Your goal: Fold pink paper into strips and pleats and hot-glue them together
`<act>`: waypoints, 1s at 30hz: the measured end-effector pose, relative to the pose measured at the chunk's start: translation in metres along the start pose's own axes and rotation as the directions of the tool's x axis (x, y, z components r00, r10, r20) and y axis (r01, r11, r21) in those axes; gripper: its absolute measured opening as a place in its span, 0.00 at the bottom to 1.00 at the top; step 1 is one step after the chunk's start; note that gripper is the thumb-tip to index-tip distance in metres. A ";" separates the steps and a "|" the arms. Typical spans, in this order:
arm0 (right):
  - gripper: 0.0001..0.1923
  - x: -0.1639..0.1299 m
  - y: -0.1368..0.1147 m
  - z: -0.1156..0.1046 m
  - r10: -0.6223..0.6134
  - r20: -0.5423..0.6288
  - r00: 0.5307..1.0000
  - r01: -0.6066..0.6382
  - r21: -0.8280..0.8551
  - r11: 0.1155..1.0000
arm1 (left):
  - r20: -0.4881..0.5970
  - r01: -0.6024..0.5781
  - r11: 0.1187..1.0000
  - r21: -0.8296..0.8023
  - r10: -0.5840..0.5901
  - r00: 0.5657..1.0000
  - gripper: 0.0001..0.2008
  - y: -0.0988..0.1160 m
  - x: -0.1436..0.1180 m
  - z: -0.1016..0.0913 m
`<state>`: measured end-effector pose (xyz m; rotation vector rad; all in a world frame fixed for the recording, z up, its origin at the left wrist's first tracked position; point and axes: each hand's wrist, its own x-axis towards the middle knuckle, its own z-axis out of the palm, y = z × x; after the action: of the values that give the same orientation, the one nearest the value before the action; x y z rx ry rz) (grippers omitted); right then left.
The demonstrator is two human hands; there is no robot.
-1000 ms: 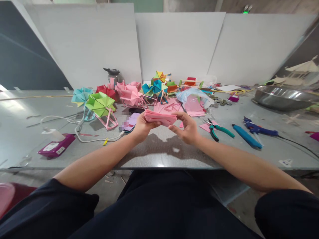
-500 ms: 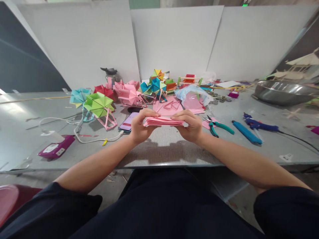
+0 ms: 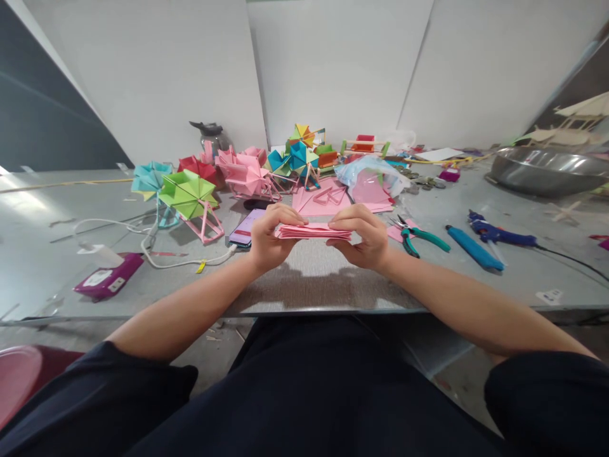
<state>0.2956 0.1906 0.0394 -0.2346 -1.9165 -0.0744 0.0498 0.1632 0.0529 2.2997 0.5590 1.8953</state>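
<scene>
A stack of folded pink paper is held level above the table's front part, its layered edges facing me. My left hand grips the left end, thumb below and fingers on top. My right hand pinches the right end in the same way. Just left of my left hand lies a phone with a lit screen and a white cable. Pliers with green handles rest to the right of my right hand. Behind the stack are flat pink sheets with paper triangles on them.
Folded paper wheels on stands, among them a green one and a pink one, stand at the back left. A purple power strip lies left. To the right are a blue stick-shaped object, a glue gun and a metal basin.
My view has tilted down slightly. Both hands keep their grip on the pink paper stack, with hardly any movement.
</scene>
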 end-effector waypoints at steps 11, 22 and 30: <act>0.02 0.005 -0.005 -0.002 -0.088 -0.080 0.993 0.089 0.013 0.996 | 0.033 -0.095 0.995 0.000 0.095 0.995 0.17 0.004 0.001 -0.001; 0.07 0.006 -0.009 -0.006 -0.036 0.002 0.999 0.036 0.010 0.999 | 0.070 -0.095 0.993 0.063 0.091 0.993 0.15 0.001 -0.003 -0.001; 0.04 0.004 -0.005 -0.004 -0.012 0.026 1.000 0.012 0.019 1.000 | 0.051 -0.065 0.997 0.046 0.062 0.997 0.13 0.006 -0.001 0.000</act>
<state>0.2971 0.1858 0.0450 -0.2126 -1.9436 -0.0619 0.0512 0.1571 0.0536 2.4152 0.5369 1.8655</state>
